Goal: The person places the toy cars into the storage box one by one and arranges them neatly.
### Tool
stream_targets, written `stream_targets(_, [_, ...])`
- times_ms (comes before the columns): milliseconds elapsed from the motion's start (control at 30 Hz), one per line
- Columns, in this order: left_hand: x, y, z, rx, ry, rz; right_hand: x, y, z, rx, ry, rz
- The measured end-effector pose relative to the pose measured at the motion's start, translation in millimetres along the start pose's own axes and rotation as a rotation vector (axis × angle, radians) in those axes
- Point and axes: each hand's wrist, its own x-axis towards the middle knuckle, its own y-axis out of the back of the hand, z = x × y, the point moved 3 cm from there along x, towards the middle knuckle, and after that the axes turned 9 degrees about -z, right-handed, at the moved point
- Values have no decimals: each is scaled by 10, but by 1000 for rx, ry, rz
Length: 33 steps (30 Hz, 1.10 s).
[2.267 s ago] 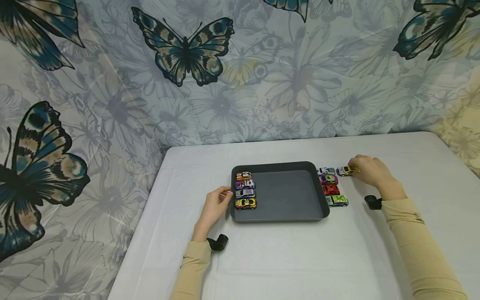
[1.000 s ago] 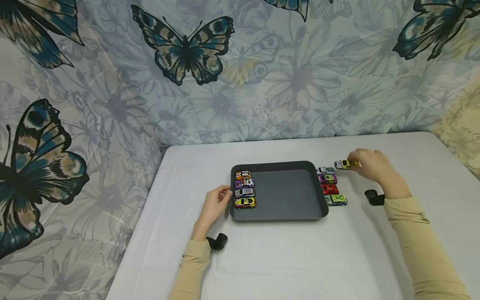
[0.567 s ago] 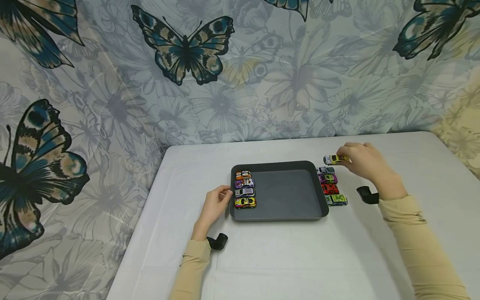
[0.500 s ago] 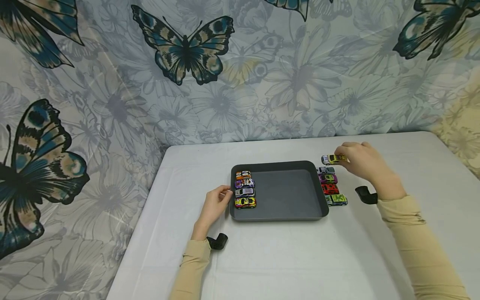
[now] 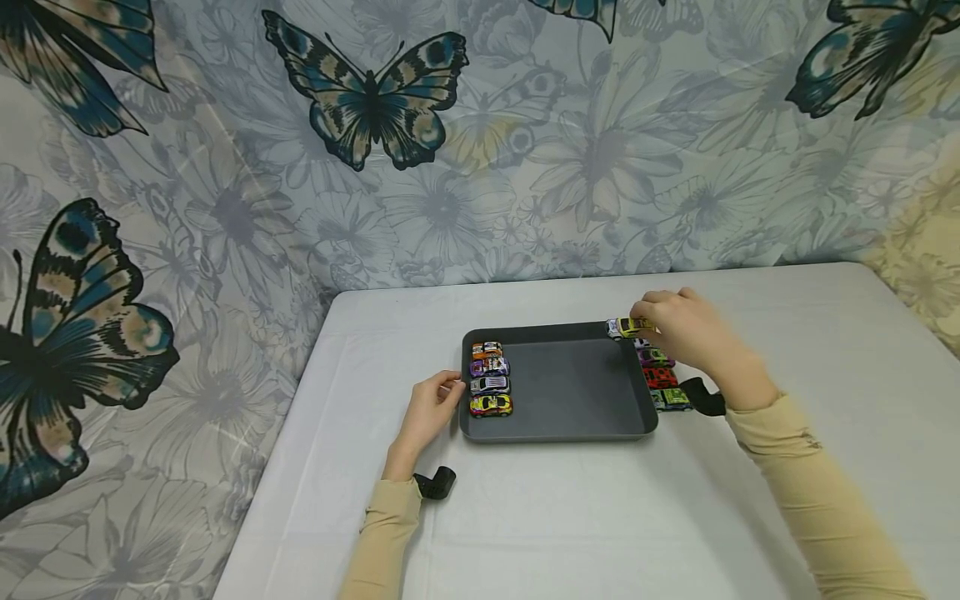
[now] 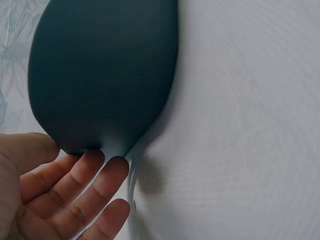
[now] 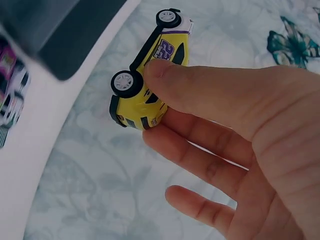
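My right hand [image 5: 651, 327] pinches a yellow-and-white toy car [image 5: 627, 327] between thumb and fingers, in the air above the back right corner of the dark grey tray [image 5: 570, 387]. The right wrist view shows that car [image 7: 156, 55] on its side with a purple number on it, the tray corner [image 7: 60, 30] below it. Several toy cars [image 5: 491, 378] stand in a column along the tray's left wall. My left hand [image 5: 448, 392] rests with relaxed fingers [image 6: 85, 175] against the tray's left rim [image 6: 100, 65].
Several more toy cars [image 5: 660, 377] sit in a column on the white table [image 5: 570, 517] just right of the tray, partly hidden by my right hand. A butterfly-printed cloth [image 5: 375, 100] hangs behind the table. Black wrist mounts [image 5: 435, 483] sit by both sleeves.
My right hand lifted the yellow-and-white car from the table right of the tray and carried it left, up over the tray's back right corner. The left hand stayed put.
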Motion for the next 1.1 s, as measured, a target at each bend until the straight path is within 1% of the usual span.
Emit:
stream_targets(233, [7,-6,-6,5,16,-2,93,-62,-192,1,54,-13])
stream_targets(467, [8,-7,-12,6,17,-4,206,-191,-385,-17,114,1])
stream_targets(633, [6,-6,-16,5,15,-4,257,-289,-541,-15,151,-31])
stream_targets(800, [9,-9,-16,4,20,-5,291,-359,-682,0,197,-26])
stream_targets(1100, [7,-8,-12,15,25,-3,336,-454,-911,-32,248,-74])
